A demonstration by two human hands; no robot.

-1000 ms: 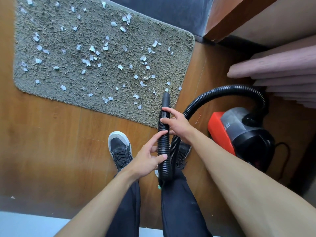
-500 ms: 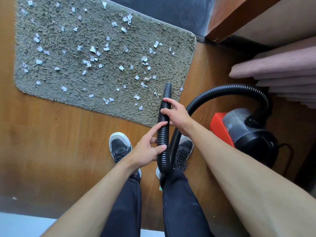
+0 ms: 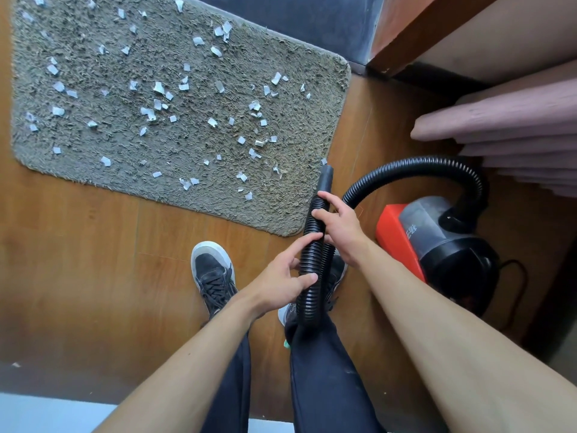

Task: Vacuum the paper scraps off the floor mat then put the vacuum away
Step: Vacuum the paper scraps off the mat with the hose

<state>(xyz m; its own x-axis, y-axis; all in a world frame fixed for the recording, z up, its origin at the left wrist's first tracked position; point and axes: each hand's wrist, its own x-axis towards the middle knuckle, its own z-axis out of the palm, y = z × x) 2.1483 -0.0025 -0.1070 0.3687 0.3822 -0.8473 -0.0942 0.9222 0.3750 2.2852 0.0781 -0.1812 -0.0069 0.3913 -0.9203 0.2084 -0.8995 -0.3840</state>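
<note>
My fingers [image 3: 321, 213] on the right hand [image 3: 342, 229] are curled round the black ribbed hose [image 3: 309, 295] just below its smooth nozzle [image 3: 325, 179]. My left hand [image 3: 278, 282] pinches the same hose lower down, thumb on one side, forefinger lying along the ribs. Both hands are grasping; neither is free.

The nozzle points to twelve o'clock, its tip at the near right corner of the floor mat [image 3: 281, 210]. The mat spreads from ten to twelve o'clock of my shoes, and the paper scraps [image 3: 158, 88] lie all over its pile. From my hands the hose drops in a fold towards my legs, then arches to two o'clock and into the vacuum [image 3: 452, 254], which sits on the wood floor [image 3: 93, 260] at three o'clock.

I judge the hose light and springy. It will bend and kink wherever I hold the ribs, so the stiff nozzle end is the place to steer from. The scraps look feather-light and should lift easily, though the shaggy pile may cling to some.

The vacuum's smoky grey dust bin [image 3: 421, 220] is the only container here. I cannot tell what is in it.
</note>
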